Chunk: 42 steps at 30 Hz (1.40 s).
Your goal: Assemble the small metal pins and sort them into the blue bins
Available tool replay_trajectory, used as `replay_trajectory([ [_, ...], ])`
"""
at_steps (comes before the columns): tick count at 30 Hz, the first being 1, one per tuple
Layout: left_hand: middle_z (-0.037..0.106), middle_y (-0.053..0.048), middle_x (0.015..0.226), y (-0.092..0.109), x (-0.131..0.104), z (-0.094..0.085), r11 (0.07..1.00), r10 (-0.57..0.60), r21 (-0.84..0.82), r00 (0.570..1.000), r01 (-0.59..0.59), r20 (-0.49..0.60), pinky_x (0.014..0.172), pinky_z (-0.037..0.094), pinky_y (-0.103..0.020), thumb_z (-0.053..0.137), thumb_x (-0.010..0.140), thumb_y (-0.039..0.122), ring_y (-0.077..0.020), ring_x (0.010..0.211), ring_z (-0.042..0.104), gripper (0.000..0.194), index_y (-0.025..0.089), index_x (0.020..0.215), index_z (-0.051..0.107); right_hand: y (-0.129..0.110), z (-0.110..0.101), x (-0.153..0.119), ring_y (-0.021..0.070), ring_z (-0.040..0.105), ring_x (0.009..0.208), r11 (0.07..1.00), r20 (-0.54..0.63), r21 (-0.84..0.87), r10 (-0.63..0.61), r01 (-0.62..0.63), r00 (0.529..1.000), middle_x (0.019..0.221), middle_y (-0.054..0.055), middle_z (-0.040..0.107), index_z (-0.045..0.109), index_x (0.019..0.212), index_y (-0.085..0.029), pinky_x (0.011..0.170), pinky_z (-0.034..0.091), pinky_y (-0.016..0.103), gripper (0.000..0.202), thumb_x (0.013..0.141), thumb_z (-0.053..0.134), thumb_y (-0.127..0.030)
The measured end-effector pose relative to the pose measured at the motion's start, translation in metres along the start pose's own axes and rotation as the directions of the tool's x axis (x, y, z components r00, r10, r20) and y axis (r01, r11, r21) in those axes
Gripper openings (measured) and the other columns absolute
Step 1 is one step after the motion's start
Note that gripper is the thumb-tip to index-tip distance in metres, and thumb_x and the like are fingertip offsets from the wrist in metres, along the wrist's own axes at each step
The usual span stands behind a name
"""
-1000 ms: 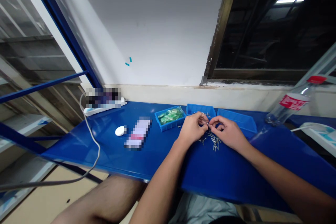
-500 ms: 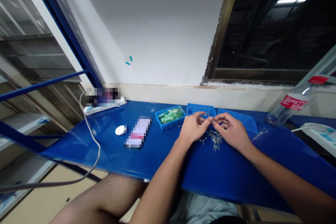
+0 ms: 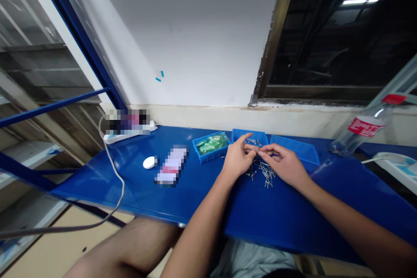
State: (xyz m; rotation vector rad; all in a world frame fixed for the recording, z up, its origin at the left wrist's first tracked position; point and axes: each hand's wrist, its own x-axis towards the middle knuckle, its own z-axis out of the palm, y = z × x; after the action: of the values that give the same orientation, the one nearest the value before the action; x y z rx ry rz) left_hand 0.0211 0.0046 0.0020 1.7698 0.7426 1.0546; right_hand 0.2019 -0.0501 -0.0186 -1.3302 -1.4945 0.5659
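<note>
Fingers of the left hand and right hand met at the tips, right thumb and index drawn together, left index stuck out. Too small to tell whether they gripped a pin or were just touching, so grip unconfirmed. Loose metal pins lay crisscrossed on the table right under the hands, probably tipped there for short reach. Wrists came in from both near sides, likely to let the two sets of fingers work on one small part. Middle blue tray sat just beyond, more pins in it; close spot presumably saved arm travel. Left hand hid its near wall and some of the pile. Left tray held green packets, small metal bit beside it on the table. Right tray was partly behind the right hand. Farther right, bottle with a red cap, could limit reach on that side. Far left: power strip, its cable hanging over the near edge, a snag risk. White round object and pixelated phone-like slab lay left, well apart from the pins.
</note>
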Motion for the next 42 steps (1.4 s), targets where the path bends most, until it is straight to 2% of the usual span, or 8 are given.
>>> replay_trajectory([
  [2,0.082,-0.007,0.103,-0.0002,0.0009,-0.0005,1.0,0.009,0.022,1.0,-0.009,-0.01,0.091,0.064,-0.036,0.069,0.088,0.011,-0.0209,0.093,0.08,0.066,0.02,0.151,0.052,-0.0021,-0.0009,0.0003,0.0235,0.069,0.086,0.999,-0.008,0.04,0.033,-0.033,0.999,0.095,0.009,0.075,0.072,0.096,-0.021,0.075,0.058,0.034,0.042,0.089,0.072,-0.062],
  [10,0.081,-0.006,0.097,-0.0048,0.0015,0.002,0.999,0.036,-0.017,0.998,-0.035,0.052,0.088,0.065,-0.034,0.074,0.084,0.005,-0.0179,0.087,0.079,0.061,0.018,0.141,0.06,-0.0073,-0.0054,0.0015,0.0197,0.064,0.069,0.995,0.019,0.032,0.093,-0.094,0.995,0.077,0.005,0.07,0.069,0.088,-0.022,0.056,0.049,0.028,0.042,0.089,0.069,-0.064],
  [14,0.08,-0.009,0.104,-0.0056,0.0046,0.0009,0.996,0.052,-0.075,0.998,-0.055,-0.039,0.09,0.064,-0.034,0.075,0.085,0.008,-0.0177,0.09,0.078,0.054,0.016,0.137,0.063,-0.0072,-0.0044,0.0009,0.0166,0.06,0.062,0.991,0.035,0.042,0.123,-0.124,0.992,0.075,0.004,0.069,0.07,0.093,-0.021,0.052,0.046,0.027,0.047,0.09,0.066,-0.067],
  [19,0.077,-0.015,0.118,-0.0019,0.007,-0.0012,0.977,-0.004,-0.213,0.995,-0.017,-0.099,0.086,0.064,-0.032,0.078,0.084,0.013,-0.0195,0.094,0.077,0.053,0.013,0.134,0.063,-0.0072,0.0003,-0.0007,0.0129,0.053,0.054,0.982,0.177,0.108,0.134,-0.155,0.975,0.075,0.002,0.068,0.069,0.099,-0.021,0.052,0.045,0.027,0.046,0.091,0.066,-0.066],
  [25,0.078,-0.012,0.117,-0.0001,0.0045,-0.0023,0.999,0.015,-0.035,1.0,-0.014,0.016,0.09,0.063,-0.034,0.078,0.089,0.038,-0.0239,0.105,0.076,0.028,0.016,0.107,0.079,-0.0039,-0.0024,0.0016,0.0127,0.057,0.055,0.957,0.178,0.209,0.166,-0.202,0.97,0.076,0.0,0.068,0.068,0.1,-0.022,0.055,0.046,0.027,0.043,0.089,0.069,-0.064],
  [29,0.079,-0.01,0.116,-0.0039,0.0054,-0.0027,0.997,0.033,-0.065,0.999,-0.03,0.042,0.095,0.061,-0.033,0.077,0.09,0.036,-0.0232,0.108,0.075,0.022,0.017,0.099,0.08,-0.0053,-0.0037,0.0023,0.0129,0.057,0.055,0.955,0.207,0.209,0.167,-0.211,0.964,0.078,0.0,0.068,0.069,0.103,-0.022,0.055,0.046,0.028,0.043,0.089,0.069,-0.063],
  [36,0.079,-0.012,0.107,-0.0055,0.0077,-0.006,0.985,-0.04,-0.171,0.996,0.027,-0.074,0.089,0.061,-0.032,0.085,0.081,0.042,-0.0214,0.1,0.076,0.031,0.013,0.085,0.072,-0.0096,-0.001,0.0018,0.0123,0.056,0.054,0.959,0.205,0.187,0.176,-0.215,0.963,0.079,0.002,0.071,0.07,0.1,-0.021,0.056,0.046,0.028,0.043,0.089,0.071,-0.063],
  [42,0.078,-0.011,0.115,-0.0046,0.0062,-0.0067,0.991,0.058,-0.116,0.998,-0.062,-0.035,0.098,0.06,-0.037,0.081,0.087,0.037,-0.0225,0.108,0.074,0.02,0.018,0.092,0.081,-0.008,-0.0015,0.0013,0.0134,0.058,0.055,0.97,0.229,0.168,0.135,-0.176,0.964,0.083,0.003,0.073,0.071,0.103,-0.022,0.057,0.05,0.03,0.042,0.091,0.068,-0.062],
])
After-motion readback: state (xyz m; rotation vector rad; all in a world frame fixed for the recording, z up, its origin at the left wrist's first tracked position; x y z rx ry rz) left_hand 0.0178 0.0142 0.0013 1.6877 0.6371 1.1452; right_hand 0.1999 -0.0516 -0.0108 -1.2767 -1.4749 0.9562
